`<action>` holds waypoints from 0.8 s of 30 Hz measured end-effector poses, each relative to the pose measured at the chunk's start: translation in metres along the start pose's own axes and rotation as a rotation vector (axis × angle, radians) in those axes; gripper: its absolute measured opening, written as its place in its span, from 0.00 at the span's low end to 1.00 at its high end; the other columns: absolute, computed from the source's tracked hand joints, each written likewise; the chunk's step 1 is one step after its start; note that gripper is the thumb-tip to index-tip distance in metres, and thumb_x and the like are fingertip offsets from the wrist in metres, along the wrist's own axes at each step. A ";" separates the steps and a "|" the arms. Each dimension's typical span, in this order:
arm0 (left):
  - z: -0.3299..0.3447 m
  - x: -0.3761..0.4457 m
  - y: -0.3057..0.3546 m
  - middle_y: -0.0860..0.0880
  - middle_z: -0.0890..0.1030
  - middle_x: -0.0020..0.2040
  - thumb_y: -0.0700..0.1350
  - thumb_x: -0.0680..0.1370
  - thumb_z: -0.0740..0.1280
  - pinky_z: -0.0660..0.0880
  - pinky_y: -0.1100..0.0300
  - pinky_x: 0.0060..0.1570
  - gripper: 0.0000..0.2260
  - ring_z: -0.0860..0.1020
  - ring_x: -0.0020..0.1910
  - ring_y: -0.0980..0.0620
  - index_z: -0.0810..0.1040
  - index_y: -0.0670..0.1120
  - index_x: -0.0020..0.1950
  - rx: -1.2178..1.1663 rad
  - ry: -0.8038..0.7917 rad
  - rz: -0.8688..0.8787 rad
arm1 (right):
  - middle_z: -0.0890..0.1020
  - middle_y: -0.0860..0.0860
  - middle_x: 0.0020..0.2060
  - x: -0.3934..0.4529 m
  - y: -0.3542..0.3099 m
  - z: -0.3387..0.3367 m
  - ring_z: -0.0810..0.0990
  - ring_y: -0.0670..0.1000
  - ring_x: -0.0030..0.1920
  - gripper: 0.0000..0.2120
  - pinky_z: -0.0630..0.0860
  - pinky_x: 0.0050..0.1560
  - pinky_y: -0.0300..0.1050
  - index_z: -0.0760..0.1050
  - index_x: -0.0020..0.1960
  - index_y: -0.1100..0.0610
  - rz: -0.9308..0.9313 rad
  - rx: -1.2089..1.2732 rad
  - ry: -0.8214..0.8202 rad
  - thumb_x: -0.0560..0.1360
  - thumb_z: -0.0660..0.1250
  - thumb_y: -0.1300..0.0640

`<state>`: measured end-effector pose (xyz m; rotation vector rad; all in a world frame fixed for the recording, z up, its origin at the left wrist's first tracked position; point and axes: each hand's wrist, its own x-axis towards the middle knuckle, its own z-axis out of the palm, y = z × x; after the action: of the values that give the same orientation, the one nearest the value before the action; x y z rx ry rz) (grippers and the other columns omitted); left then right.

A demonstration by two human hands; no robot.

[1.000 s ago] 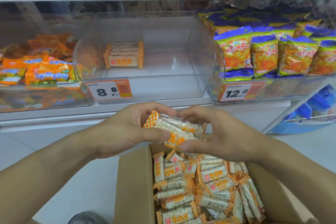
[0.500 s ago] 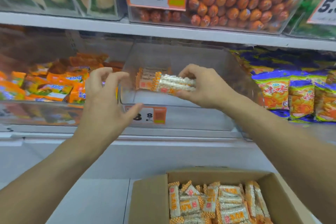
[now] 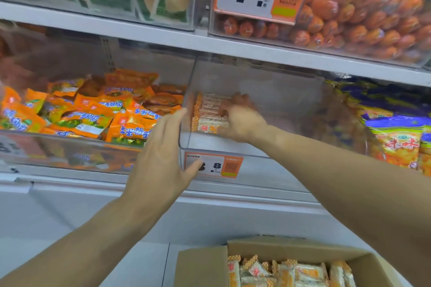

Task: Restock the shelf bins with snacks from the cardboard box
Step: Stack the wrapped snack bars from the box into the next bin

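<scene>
Snack packs (image 3: 211,115) lie in the middle bin (image 3: 268,91), cardboard box (image 3: 203,268) below.

A second ago both hands pinched a snack packet (image 3: 211,124) together just above the cardboard box (image 3: 203,265); half a second ago the right hand (image 3: 241,121) alone held it at the mouth of the clear bin (image 3: 256,144). Now that hand has reached inside the bin, its grip setting the packet down against the packets at the bin's 9 o'clock side. The left hand (image 3: 161,158) has let go and risen to the bin's front corner, fingers straight.
</scene>
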<state>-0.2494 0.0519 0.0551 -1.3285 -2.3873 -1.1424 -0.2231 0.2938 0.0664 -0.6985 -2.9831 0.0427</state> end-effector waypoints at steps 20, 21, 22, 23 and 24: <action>0.001 0.004 0.023 0.45 0.64 0.73 0.47 0.70 0.77 0.63 0.53 0.70 0.44 0.62 0.71 0.45 0.56 0.43 0.79 0.150 -0.008 -0.055 | 0.80 0.54 0.54 -0.013 -0.010 -0.027 0.79 0.58 0.55 0.16 0.76 0.57 0.51 0.78 0.57 0.53 0.050 0.034 0.157 0.70 0.71 0.52; -0.001 0.006 0.029 0.43 0.64 0.72 0.47 0.70 0.77 0.64 0.50 0.70 0.43 0.62 0.71 0.43 0.57 0.42 0.78 0.167 0.018 -0.065 | 0.82 0.53 0.52 -0.021 -0.009 -0.038 0.81 0.58 0.53 0.15 0.78 0.56 0.51 0.79 0.56 0.53 0.042 0.105 0.216 0.70 0.70 0.52; -0.003 0.009 0.036 0.41 0.65 0.71 0.47 0.70 0.76 0.65 0.48 0.69 0.40 0.63 0.69 0.41 0.60 0.41 0.76 0.165 0.070 -0.058 | 0.82 0.52 0.50 -0.032 -0.008 -0.048 0.81 0.56 0.51 0.12 0.79 0.54 0.51 0.80 0.54 0.52 0.014 0.164 0.271 0.71 0.69 0.52; -0.006 0.012 0.045 0.40 0.67 0.69 0.46 0.70 0.75 0.66 0.48 0.68 0.36 0.65 0.67 0.41 0.64 0.40 0.74 0.135 0.147 -0.020 | 0.82 0.50 0.47 -0.048 -0.008 -0.059 0.81 0.53 0.48 0.10 0.79 0.52 0.50 0.80 0.52 0.51 -0.035 0.213 0.332 0.71 0.69 0.53; -0.008 0.013 0.056 0.41 0.69 0.65 0.44 0.71 0.73 0.67 0.50 0.66 0.30 0.67 0.64 0.41 0.68 0.40 0.70 0.074 0.230 0.050 | 0.82 0.48 0.43 -0.068 -0.007 -0.068 0.80 0.49 0.44 0.07 0.79 0.50 0.48 0.80 0.48 0.51 -0.086 0.264 0.399 0.71 0.69 0.54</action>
<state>-0.2143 0.0721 0.0969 -1.1585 -2.1986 -1.1152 -0.1597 0.2578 0.1300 -0.4798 -2.5586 0.2544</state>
